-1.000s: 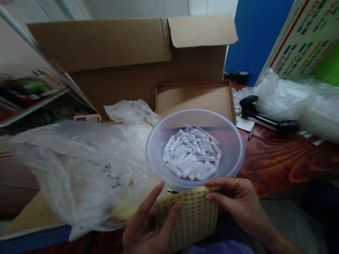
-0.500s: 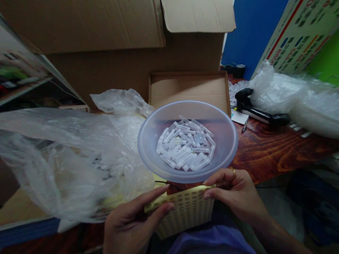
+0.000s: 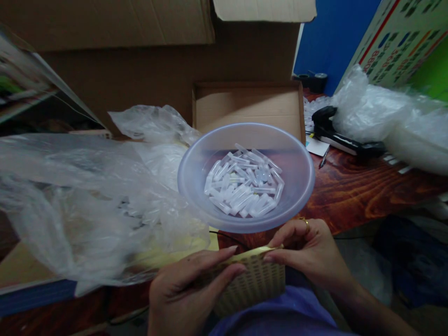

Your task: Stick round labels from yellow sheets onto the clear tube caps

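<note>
Head view: bowl (image 3: 297,196) holding small clear tubes (image 3: 245,186).

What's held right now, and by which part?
The yellowish printed sheet: left hand pinches its upper-left edge, right hand its upper-right corner.

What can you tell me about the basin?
The basin is round and wide-rimmed, bluish and translucent, and looks like plastic. It stands upright and open on the table, in front of the shallow box. Clear tubes with whitish ends lie jumbled in its bottom. The bag lies against its left side. The right hand is close to its near rim; whether they touch, I cannot tell.
</note>
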Demonstrator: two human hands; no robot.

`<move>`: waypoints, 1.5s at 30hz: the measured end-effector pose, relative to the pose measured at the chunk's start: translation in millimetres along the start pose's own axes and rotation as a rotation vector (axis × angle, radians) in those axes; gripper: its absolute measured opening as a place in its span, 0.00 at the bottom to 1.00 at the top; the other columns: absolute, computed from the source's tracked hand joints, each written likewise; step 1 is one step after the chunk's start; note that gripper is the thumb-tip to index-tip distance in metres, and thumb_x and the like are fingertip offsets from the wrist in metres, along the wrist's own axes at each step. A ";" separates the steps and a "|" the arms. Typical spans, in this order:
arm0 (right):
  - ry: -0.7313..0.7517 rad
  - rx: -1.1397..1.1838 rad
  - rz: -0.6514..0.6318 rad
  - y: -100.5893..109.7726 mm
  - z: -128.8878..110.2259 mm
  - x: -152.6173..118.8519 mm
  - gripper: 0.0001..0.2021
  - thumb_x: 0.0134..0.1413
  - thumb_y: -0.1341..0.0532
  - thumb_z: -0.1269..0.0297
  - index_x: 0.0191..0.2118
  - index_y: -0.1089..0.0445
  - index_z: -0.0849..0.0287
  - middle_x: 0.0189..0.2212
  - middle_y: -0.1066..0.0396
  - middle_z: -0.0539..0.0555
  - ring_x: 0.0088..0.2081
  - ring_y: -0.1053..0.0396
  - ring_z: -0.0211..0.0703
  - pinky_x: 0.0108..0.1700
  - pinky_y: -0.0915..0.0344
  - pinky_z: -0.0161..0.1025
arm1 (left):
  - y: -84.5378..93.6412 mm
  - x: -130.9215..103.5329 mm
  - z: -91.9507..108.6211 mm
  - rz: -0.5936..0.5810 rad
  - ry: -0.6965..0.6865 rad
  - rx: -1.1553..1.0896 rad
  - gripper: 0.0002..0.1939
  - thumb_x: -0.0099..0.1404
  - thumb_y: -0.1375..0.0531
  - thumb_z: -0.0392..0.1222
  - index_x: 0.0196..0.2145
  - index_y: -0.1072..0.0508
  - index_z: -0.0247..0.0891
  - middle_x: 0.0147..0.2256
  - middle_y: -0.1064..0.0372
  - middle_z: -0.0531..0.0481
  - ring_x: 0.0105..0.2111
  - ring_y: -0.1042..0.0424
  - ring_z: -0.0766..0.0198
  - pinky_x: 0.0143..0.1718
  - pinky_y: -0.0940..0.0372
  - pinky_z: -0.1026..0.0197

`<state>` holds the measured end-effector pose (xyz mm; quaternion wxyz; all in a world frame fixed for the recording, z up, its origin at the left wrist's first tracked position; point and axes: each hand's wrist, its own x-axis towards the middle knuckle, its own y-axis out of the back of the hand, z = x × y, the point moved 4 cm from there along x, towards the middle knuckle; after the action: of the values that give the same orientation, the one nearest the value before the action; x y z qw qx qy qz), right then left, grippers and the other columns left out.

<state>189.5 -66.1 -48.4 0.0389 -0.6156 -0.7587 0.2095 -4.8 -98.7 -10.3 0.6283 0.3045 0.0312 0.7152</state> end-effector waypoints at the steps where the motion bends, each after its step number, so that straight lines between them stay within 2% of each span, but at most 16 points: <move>1: -0.008 0.001 0.004 0.6 0.3 -0.1 0.12 0.27 0.23 0.73 0.23 0.23 0.60 0.21 0.24 0.50 0.21 0.27 0.36 0.24 0.31 0.25 | 0.0 -0.9 -2.9 0.005 0.003 0.007 0.17 0.51 0.29 0.33 0.37 0.19 0.53 0.31 0.21 0.62 0.25 0.23 0.72 0.31 0.28 0.77; 6: -0.018 -0.008 0.033 3.4 -1.9 0.1 0.12 0.25 0.22 0.72 0.21 0.25 0.60 0.21 0.24 0.50 0.22 0.26 0.39 0.24 0.29 0.27 | 0.3 -2.2 -6.2 -0.057 -0.072 -0.001 0.20 0.54 0.30 0.35 0.43 0.21 0.54 0.33 0.21 0.60 0.27 0.23 0.72 0.32 0.28 0.76; 10: 0.003 -0.004 0.031 4.4 -2.6 -0.2 0.13 0.26 0.23 0.72 0.21 0.26 0.61 0.21 0.24 0.50 0.22 0.26 0.38 0.25 0.29 0.27 | -2.3 0.9 0.9 -0.120 -0.093 -0.019 0.26 0.50 0.27 0.35 0.45 0.22 0.56 0.32 0.21 0.62 0.26 0.23 0.74 0.31 0.30 0.78; 14: -0.007 0.069 0.000 4.2 1.8 0.4 0.12 0.28 0.23 0.74 0.22 0.26 0.61 0.25 0.22 0.52 0.25 0.24 0.39 0.30 0.26 0.29 | -3.5 0.5 0.9 -0.104 -0.045 -0.015 0.21 0.51 0.28 0.32 0.40 0.20 0.54 0.31 0.21 0.62 0.26 0.23 0.74 0.31 0.31 0.80; 18: -0.019 0.095 -0.009 2.9 4.4 0.7 0.13 0.27 0.24 0.78 0.22 0.26 0.60 0.23 0.23 0.50 0.24 0.25 0.36 0.29 0.28 0.24 | -3.6 -2.0 -3.7 -0.112 0.005 0.025 0.15 0.51 0.29 0.33 0.36 0.19 0.51 0.30 0.21 0.62 0.26 0.23 0.74 0.32 0.31 0.80; 24: -0.018 0.072 0.010 2.9 5.6 0.8 0.12 0.28 0.23 0.75 0.22 0.26 0.61 0.24 0.23 0.50 0.25 0.25 0.37 0.29 0.27 0.26 | -5.1 1.0 -4.0 -0.138 0.043 -0.018 0.10 0.54 0.31 0.32 0.31 0.20 0.48 0.27 0.23 0.62 0.25 0.24 0.74 0.29 0.32 0.80; 27: 0.031 0.071 -0.017 1.9 5.3 1.5 0.13 0.30 0.24 0.76 0.25 0.24 0.60 0.23 0.24 0.50 0.24 0.26 0.35 0.27 0.29 0.24 | -6.2 1.9 -1.8 -0.140 0.027 -0.035 0.11 0.54 0.31 0.31 0.31 0.20 0.47 0.27 0.23 0.61 0.25 0.24 0.74 0.29 0.32 0.78; 30: 0.067 0.015 -0.138 -5.4 4.6 1.0 0.14 0.34 0.26 0.78 0.31 0.21 0.57 0.25 0.23 0.50 0.26 0.25 0.34 0.29 0.30 0.22 | -9.9 2.1 2.0 -0.165 0.001 -0.057 0.11 0.53 0.31 0.29 0.31 0.21 0.45 0.27 0.23 0.61 0.25 0.24 0.74 0.29 0.32 0.78; 32: 0.076 -0.050 -0.172 -8.9 4.5 0.1 0.13 0.36 0.27 0.78 0.30 0.20 0.56 0.25 0.22 0.49 0.26 0.25 0.33 0.29 0.30 0.22 | -13.7 1.9 5.0 -0.205 -0.018 -0.083 0.10 0.54 0.32 0.29 0.31 0.21 0.44 0.28 0.23 0.61 0.25 0.24 0.74 0.29 0.32 0.77; 34: 0.079 -0.087 -0.152 -9.5 4.6 -0.5 0.11 0.36 0.27 0.78 0.28 0.20 0.56 0.23 0.23 0.48 0.24 0.27 0.32 0.27 0.32 0.20 | -15.7 1.5 6.6 -0.218 -0.021 -0.091 0.10 0.55 0.32 0.28 0.31 0.21 0.43 0.28 0.23 0.60 0.25 0.24 0.74 0.29 0.32 0.77; 40: 0.047 -0.167 -0.155 -6.9 4.5 -2.7 0.13 0.37 0.27 0.79 0.29 0.20 0.53 0.24 0.23 0.46 0.24 0.28 0.27 0.27 0.35 0.16 | -14.5 1.4 7.4 -0.199 -0.010 -0.065 0.10 0.55 0.33 0.28 0.30 0.21 0.42 0.26 0.24 0.59 0.25 0.26 0.73 0.27 0.32 0.76; 45: 0.028 -0.162 -0.149 -6.8 1.2 -2.7 0.11 0.39 0.28 0.79 0.27 0.20 0.54 0.23 0.23 0.46 0.24 0.27 0.27 0.28 0.35 0.16 | -14.3 1.1 7.4 -0.206 0.036 -0.049 0.09 0.56 0.34 0.28 0.29 0.21 0.42 0.24 0.26 0.59 0.24 0.26 0.73 0.26 0.33 0.74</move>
<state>183.5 -70.0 -46.5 0.0150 -0.5616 -0.8161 0.1355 11.3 -97.2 -9.9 0.7051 0.2715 0.0561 0.6527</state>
